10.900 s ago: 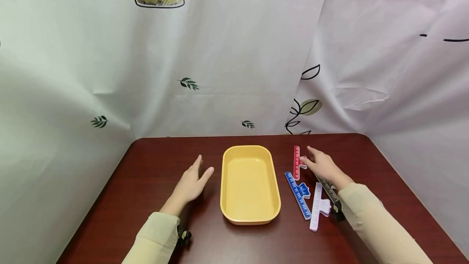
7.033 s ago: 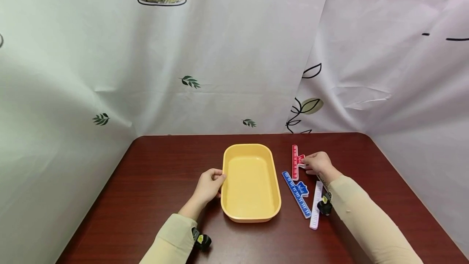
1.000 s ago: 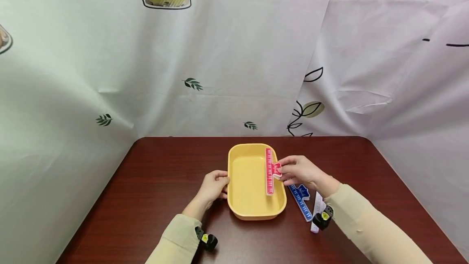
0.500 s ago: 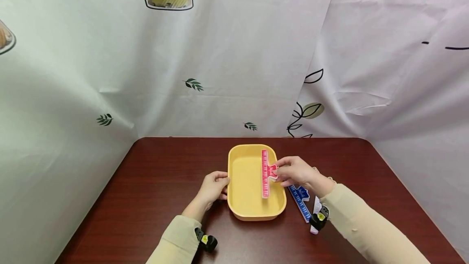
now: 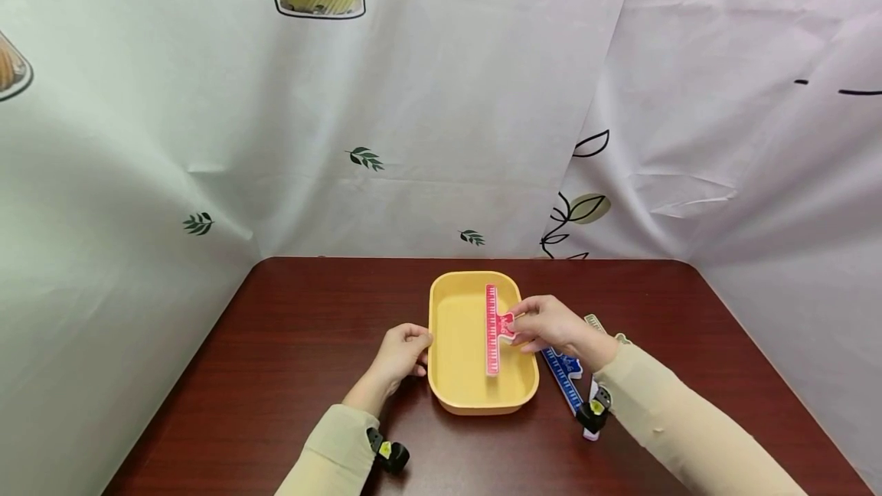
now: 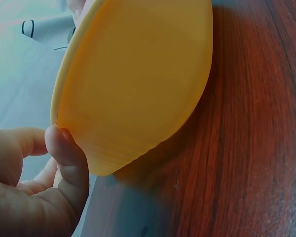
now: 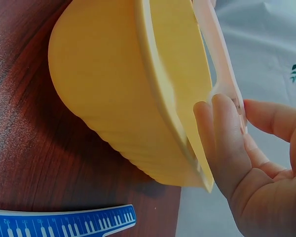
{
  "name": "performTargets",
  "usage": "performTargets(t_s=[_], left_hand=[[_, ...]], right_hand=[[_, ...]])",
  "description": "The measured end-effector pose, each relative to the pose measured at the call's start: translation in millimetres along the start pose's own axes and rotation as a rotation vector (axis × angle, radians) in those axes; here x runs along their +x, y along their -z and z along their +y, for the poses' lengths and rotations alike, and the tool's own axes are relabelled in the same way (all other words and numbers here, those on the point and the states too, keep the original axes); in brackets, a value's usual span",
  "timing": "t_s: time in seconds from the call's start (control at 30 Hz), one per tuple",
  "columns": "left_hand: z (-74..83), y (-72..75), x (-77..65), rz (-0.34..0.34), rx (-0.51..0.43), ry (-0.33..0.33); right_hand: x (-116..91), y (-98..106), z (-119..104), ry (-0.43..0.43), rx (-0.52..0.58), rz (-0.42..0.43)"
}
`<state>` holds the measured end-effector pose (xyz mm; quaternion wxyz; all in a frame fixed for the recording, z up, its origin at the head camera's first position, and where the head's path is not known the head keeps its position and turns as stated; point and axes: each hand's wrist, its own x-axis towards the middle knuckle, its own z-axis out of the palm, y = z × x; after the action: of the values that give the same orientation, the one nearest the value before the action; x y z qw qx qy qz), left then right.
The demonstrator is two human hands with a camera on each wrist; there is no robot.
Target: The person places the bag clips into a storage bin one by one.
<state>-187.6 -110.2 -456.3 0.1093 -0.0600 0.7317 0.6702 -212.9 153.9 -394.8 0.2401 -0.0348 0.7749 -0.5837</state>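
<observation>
A yellow tray [image 5: 460, 362] stands on the table, its left rim pinched between the thumb and fingers of my left hand [image 5: 398, 354]. In the left wrist view, the thumb of the left hand [image 6: 64, 182] lies at the rim. Over the tray, my right hand [image 5: 558, 327] holds a long red clip [image 5: 492, 331] by its handle tab. Pale ruler-like marks run along this clip. From the right wrist view, the clip [image 7: 226, 57] is seen edge-on above the tray rim, between thumb and fingers.
Right of the tray lies a blue clip [image 5: 563, 381] with piano-key markings. A white clip [image 5: 590, 435] is mostly hidden under the right wrist camera. Behind the right wrist, the end of a pale clip [image 5: 594, 321] shows. A printed cloth [image 5: 441, 98] hangs behind the table.
My left hand has moved right and gripped the tray's rim. The right hand took the red clip off the table and carried it left over the tray. The tray shifted slightly right.
</observation>
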Motion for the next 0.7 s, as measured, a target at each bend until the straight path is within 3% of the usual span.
performTargets(t_s=[0.7], left_hand=[[2.0,-1.5,-2.7,0.004,-0.006,-0.002]], right_hand=[[6.1,-13.4,-0.5,-0.031,-0.044,0.011]])
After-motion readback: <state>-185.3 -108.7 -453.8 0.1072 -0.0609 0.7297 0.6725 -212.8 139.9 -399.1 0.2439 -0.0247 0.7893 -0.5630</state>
